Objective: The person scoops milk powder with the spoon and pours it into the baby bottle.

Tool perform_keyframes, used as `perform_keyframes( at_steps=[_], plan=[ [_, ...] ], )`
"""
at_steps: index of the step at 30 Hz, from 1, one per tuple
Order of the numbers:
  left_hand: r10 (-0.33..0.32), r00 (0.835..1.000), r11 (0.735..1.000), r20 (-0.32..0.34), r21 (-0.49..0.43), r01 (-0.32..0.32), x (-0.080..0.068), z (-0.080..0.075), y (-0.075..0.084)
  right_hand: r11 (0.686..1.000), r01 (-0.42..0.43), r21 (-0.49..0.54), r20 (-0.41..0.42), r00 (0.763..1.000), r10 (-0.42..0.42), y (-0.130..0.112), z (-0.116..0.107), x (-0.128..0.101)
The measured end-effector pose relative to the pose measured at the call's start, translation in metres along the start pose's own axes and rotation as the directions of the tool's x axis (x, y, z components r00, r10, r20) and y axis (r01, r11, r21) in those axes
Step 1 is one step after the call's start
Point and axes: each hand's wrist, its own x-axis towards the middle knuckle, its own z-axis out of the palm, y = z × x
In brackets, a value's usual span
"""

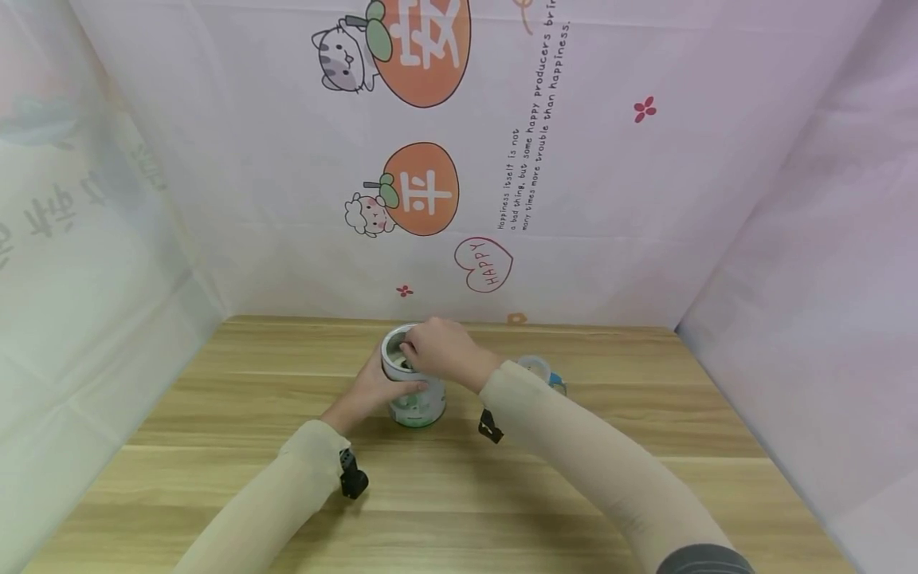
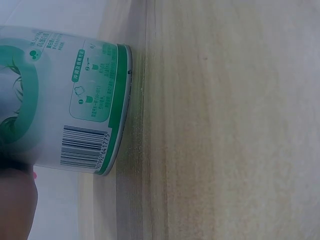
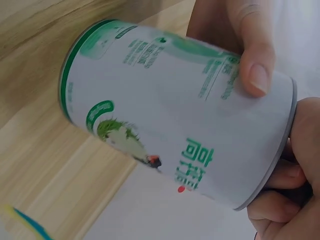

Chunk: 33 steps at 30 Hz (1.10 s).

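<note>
A white and green can (image 1: pixel 417 408) with printed labels stands on the wooden table, its open mouth facing up. My left hand (image 1: pixel 378 384) grips the can's side, thumb across the front and fingers behind. In the right wrist view the left thumb (image 3: pixel 257 75) presses on the label near the rim. My right hand (image 1: pixel 446 349) is over the mouth, its curled fingers reaching inside the rim. A small dark patch shows by those fingertips; what they hold, if anything, is hidden. The left wrist view shows the can's barcode side (image 2: pixel 85 145) and its lower rim.
Behind my right forearm is a pale round item (image 1: pixel 534 367), partly hidden, with a blue thing (image 1: pixel 556 380) beside it. White printed cloth (image 1: pixel 595 263) hangs at the table's back edge and along both sides.
</note>
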Motion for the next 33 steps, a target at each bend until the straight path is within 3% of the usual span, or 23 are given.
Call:
perform_keyframes(
  at_steps=[14,22,28,33],
  plan=[
    [0.029,0.999,1.0,0.025,-0.01,-0.029,0.001,0.0,0.001,0.998,-0.029,0.064,0.084,0.996,0.024,-0.001,-0.001,0.003],
    [0.031,0.999,0.999,0.029,-0.022,-0.03,0.002,-0.001,-0.001,0.98,-0.036,0.196,0.086,0.996,0.019,0.005,-0.003,0.003],
    [0.015,1.0,0.999,0.019,-0.032,-0.015,0.001,-0.001,-0.001,0.937,-0.048,0.345,0.071,0.997,0.025,0.016,-0.007,0.001],
    [-0.01,1.0,1.0,-0.01,-0.007,0.01,0.001,-0.002,-0.004,0.859,-0.113,0.499,0.081,0.993,0.084,0.029,-0.009,-0.005]
  ],
)
